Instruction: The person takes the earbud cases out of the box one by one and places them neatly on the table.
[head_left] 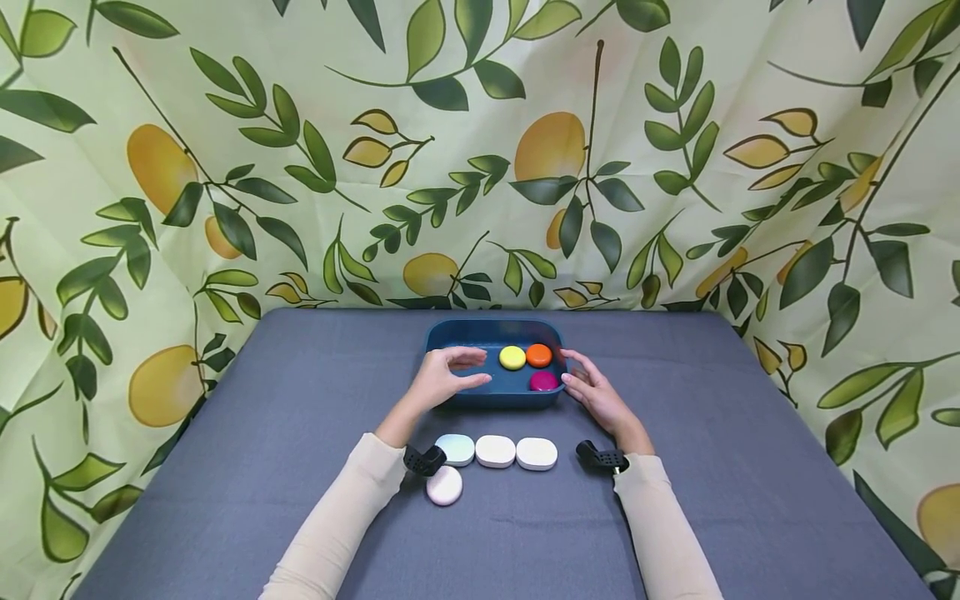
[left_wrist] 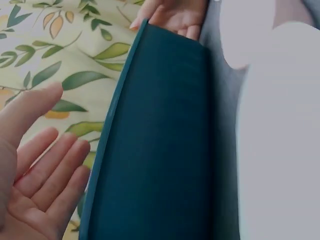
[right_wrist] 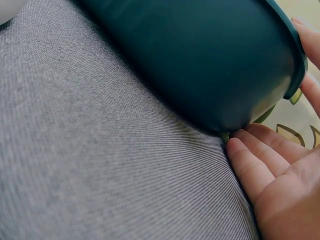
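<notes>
A dark blue tray [head_left: 495,400] with raised walls stands near the back of the table. Inside it, toward the right, lie a yellow disc [head_left: 512,358], an orange disc [head_left: 538,356] and a magenta disc [head_left: 543,381]. My left hand [head_left: 442,379] is over the tray's left part, thumb and fingers apart, with nothing between them. At the tray's right end, my right hand [head_left: 596,396] touches the outer wall with extended fingers. The right wrist view shows its fingertips [right_wrist: 237,147] low against the tray wall [right_wrist: 200,65], with other fingers near the rim.
In front of the tray, a pale blue oval piece [head_left: 455,450] and two white oval pieces, one in the middle [head_left: 495,451] and one right [head_left: 536,454], form a row. A round whitish piece [head_left: 444,485] lies nearer, by the left wrist. Leaf-patterned cloth [head_left: 480,167] hangs behind the table.
</notes>
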